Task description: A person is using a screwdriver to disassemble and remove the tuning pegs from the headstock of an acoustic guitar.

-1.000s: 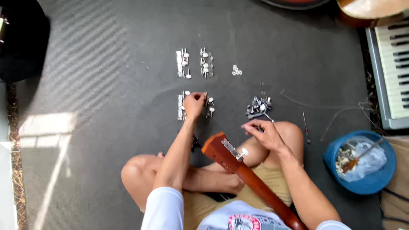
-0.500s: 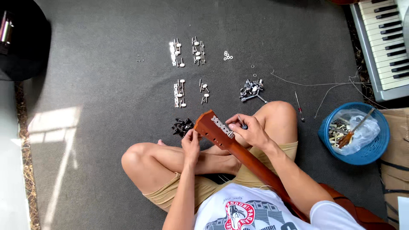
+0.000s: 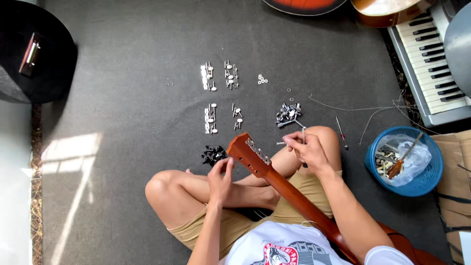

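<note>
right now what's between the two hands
The guitar headstock lies between the left hand and right hand, as the head view shows.

floor: dark grey carpet | light: sun patch left

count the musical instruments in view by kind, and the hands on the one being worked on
guitars: 3, the one in the lap plus two bodies at the top edge
keyboard: 1
total instruments: 4
hands near the headstock: 2, left hand and right hand
</note>
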